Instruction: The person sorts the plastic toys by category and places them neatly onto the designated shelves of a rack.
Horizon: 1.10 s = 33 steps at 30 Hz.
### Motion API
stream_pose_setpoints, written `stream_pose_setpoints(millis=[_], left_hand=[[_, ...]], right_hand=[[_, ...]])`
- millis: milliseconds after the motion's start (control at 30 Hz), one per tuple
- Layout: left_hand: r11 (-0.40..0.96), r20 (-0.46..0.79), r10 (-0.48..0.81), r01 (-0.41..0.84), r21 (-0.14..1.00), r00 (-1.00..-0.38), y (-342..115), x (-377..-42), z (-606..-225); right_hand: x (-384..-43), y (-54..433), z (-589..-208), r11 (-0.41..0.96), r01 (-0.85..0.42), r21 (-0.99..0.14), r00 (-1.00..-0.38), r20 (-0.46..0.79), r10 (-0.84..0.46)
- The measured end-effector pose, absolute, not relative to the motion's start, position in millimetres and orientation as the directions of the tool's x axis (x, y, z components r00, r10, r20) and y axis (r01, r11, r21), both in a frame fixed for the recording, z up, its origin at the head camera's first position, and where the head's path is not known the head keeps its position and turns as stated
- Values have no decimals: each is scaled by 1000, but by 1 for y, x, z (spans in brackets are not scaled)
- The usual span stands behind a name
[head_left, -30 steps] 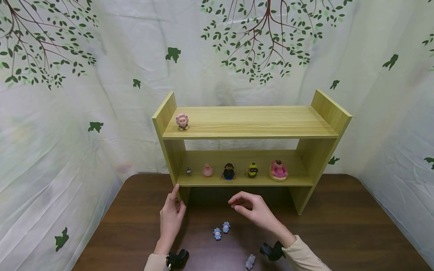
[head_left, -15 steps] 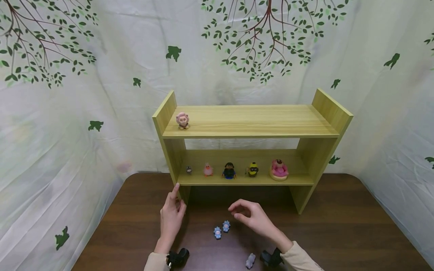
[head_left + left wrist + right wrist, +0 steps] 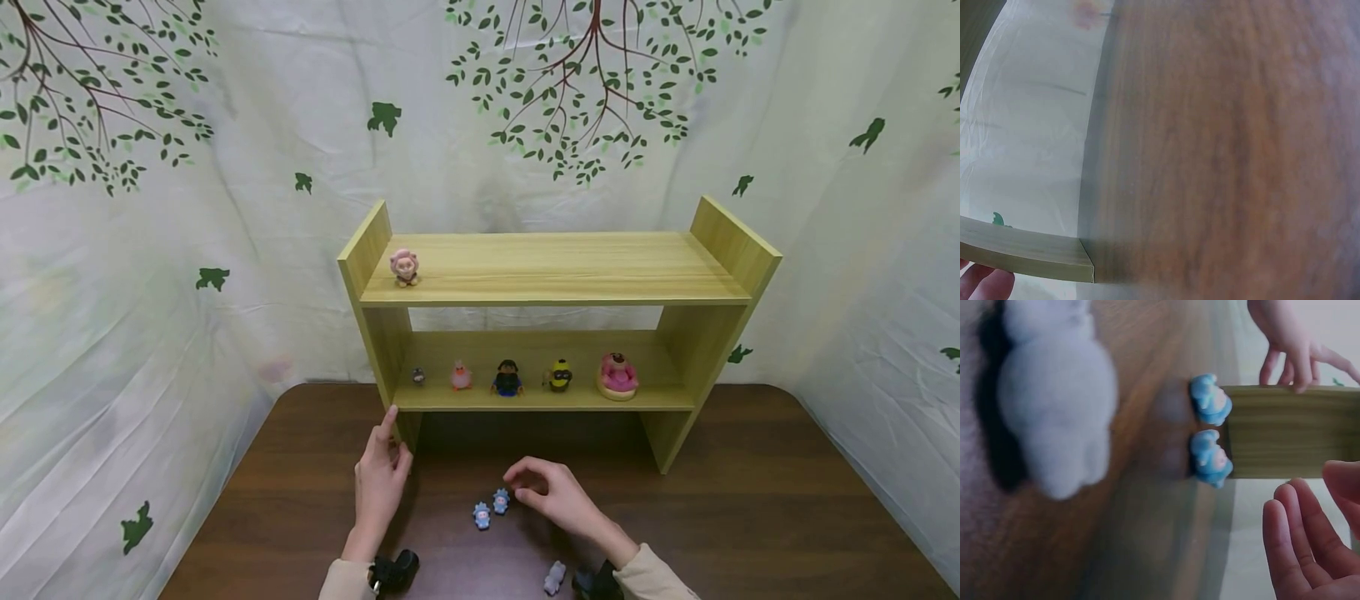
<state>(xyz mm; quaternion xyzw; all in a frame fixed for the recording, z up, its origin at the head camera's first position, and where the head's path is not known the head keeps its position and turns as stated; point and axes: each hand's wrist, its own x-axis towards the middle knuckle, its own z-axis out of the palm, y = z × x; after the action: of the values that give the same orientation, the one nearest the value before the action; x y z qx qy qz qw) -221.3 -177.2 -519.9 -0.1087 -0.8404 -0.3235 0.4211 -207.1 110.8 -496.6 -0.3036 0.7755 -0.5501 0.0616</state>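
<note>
My left hand (image 3: 379,479) touches the left side panel of the wooden shelf (image 3: 570,271), its index finger stretched up to the lower board's front corner. In the left wrist view, only fingertips (image 3: 994,284) show against a panel edge. Over the table, my right hand (image 3: 558,500) holds nothing, thumb and index finger apart. Its fingertips are right beside the farther blue toy figurine (image 3: 501,500); a matching blue figurine (image 3: 482,515) stands just left and nearer. Closer to my right wrist lies a grey toy figurine (image 3: 554,577), large and blurred in the right wrist view.
On the lower board stand a tiny grey figurine (image 3: 418,377), a pink one (image 3: 461,376), a dark-clothed one (image 3: 507,379), a yellow one (image 3: 559,376) and a pink bear (image 3: 618,377). A pink-hooded figurine (image 3: 405,267) occupies the top left. Behind the brown table (image 3: 780,517) hangs leaf-printed cloth.
My right hand has come down and nearer, to beside the blue figurines. The left hand stays against the shelf, and the figurines keep their places.
</note>
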Motion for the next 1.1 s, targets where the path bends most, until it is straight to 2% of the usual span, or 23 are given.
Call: stream_pose_setpoints(millis=[167, 433, 1100], left_hand=[[766, 780, -91, 457, 452, -619, -177, -222, -521], [767, 786, -84, 463, 443, -613, -177, -222, -520], [768, 783, -84, 461, 445, -616, -177, -222, -520]], right_hand=[[-201, 109, -490, 239, -370, -898, -824, 198, -531], [-208, 107, -516, 280, -405, -870, -825, 216, -523], [-211, 97, -521, 378, -422, -824, -822, 172, -543]])
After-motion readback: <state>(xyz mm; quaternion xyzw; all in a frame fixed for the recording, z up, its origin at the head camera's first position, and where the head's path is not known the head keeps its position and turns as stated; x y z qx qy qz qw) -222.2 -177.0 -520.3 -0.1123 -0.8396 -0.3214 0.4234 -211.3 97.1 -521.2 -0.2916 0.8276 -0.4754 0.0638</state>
